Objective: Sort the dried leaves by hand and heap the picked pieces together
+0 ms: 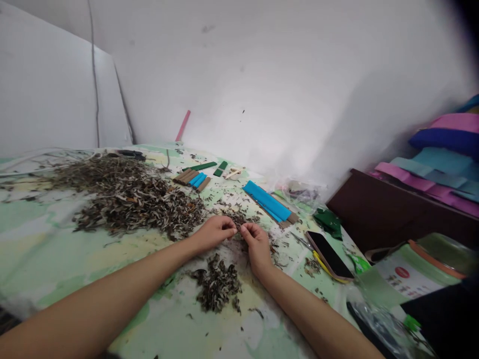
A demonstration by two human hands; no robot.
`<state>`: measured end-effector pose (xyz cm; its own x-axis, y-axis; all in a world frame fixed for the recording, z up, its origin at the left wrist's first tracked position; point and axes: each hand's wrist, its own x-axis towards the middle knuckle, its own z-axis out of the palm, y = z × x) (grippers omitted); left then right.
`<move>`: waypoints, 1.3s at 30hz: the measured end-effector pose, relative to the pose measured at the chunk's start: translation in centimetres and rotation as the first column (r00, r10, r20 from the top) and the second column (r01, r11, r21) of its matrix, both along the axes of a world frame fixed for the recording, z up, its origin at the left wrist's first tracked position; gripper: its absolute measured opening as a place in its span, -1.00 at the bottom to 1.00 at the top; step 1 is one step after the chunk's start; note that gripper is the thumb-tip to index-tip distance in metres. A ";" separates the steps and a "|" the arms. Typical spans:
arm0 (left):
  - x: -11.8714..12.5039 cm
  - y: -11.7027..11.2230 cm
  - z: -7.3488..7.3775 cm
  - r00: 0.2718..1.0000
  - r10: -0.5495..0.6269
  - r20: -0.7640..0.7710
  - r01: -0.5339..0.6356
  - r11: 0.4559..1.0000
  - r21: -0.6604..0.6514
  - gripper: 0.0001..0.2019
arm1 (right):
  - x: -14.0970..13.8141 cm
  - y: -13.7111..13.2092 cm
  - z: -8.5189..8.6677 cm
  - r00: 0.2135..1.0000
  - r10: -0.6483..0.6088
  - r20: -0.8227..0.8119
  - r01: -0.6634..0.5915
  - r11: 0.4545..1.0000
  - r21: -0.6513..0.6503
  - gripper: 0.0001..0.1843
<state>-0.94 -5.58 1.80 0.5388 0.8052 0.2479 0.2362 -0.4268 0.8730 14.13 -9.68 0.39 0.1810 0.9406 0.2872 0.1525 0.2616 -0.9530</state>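
Note:
My left hand and my right hand meet fingertip to fingertip over the table, each in a pinch. Whatever lies between the fingers is too small to make out. Just beyond them is a small heap of dark dried leaf bits. Nearer to me, below the hands, lies a separate little pile of dried leaves. A large mound of dried leaves spreads to the left of my left hand. Beyond my right hand, a blue sheet rests on brown strips.
Brown and blue rolls lie at the back, near green strips. On the right are a phone, yellow-handled scissors, a green cloth and a greenish plastic container. Folded coloured cloths are stacked on a brown board.

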 end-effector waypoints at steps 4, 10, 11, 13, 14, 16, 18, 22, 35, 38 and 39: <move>-0.3 0.1 0.2 0.998 0.002 0.070 0.000 0.999 -0.036 -0.78 | 0.0 -0.1 0.0 1.000 -0.025 -0.019 0.025 0.999 0.046 -0.78; -0.7 0.0 0.9 0.986 -0.050 0.161 0.067 0.993 -0.102 -0.78 | -0.2 -0.3 0.2 0.999 0.004 -0.032 -0.002 0.998 0.061 -0.77; -0.8 -0.1 1.0 0.983 -0.065 0.173 0.086 0.989 -0.117 -0.79 | -0.2 -0.3 0.2 0.999 0.014 -0.031 -0.011 0.998 0.067 -0.77; -0.9 -0.3 1.3 0.977 -0.087 0.196 0.117 0.982 -0.146 -0.81 | -0.2 -0.4 0.2 0.999 0.023 -0.023 -0.021 0.997 0.077 -0.77; -1.0 -0.4 1.4 0.973 -0.097 0.210 0.132 0.979 -0.158 -0.82 | -0.2 -0.4 0.2 1.000 0.020 -0.021 -0.018 0.997 0.079 -0.77; -1.1 -0.6 1.6 0.963 -0.130 0.235 0.172 0.971 -0.169 -0.85 | -0.2 -0.3 0.2 1.000 0.005 -0.024 -0.003 0.997 0.082 -0.77; -1.3 -0.7 1.8 0.956 -0.197 0.219 0.236 0.957 -0.168 -0.83 | -0.2 -0.3 0.2 0.999 -0.007 -0.037 0.010 0.997 0.078 -0.77; -1.4 -0.6 1.7 0.977 -0.204 0.065 0.211 0.969 -0.131 -0.68 | -0.2 -0.3 0.3 0.999 0.023 -0.029 -0.021 0.997 0.076 -0.78; -1.3 -0.6 1.9 0.981 -0.133 -0.141 0.171 0.936 0.308 -0.80 | 1.5 -0.2 2.5 0.950 0.184 0.251 -0.213 0.973 0.092 -0.80; -1.5 -1.0 2.5 0.952 -0.263 -0.157 0.299 0.910 0.286 -0.79 | 3.6 0.4 4.7 0.917 0.195 0.347 -0.254 0.958 0.131 -0.77; -1.5 -1.1 2.7 0.942 -0.292 -0.165 0.329 0.902 0.279 -0.78 | 4.1 0.5 5.3 0.921 0.187 0.342 -0.250 0.956 0.151 -0.75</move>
<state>-2.43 -6.70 4.46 0.7888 0.4904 0.3706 0.1408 -0.7310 0.6677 18.28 -9.18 5.68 -0.1540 0.8690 0.4702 0.3599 0.4926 -0.7924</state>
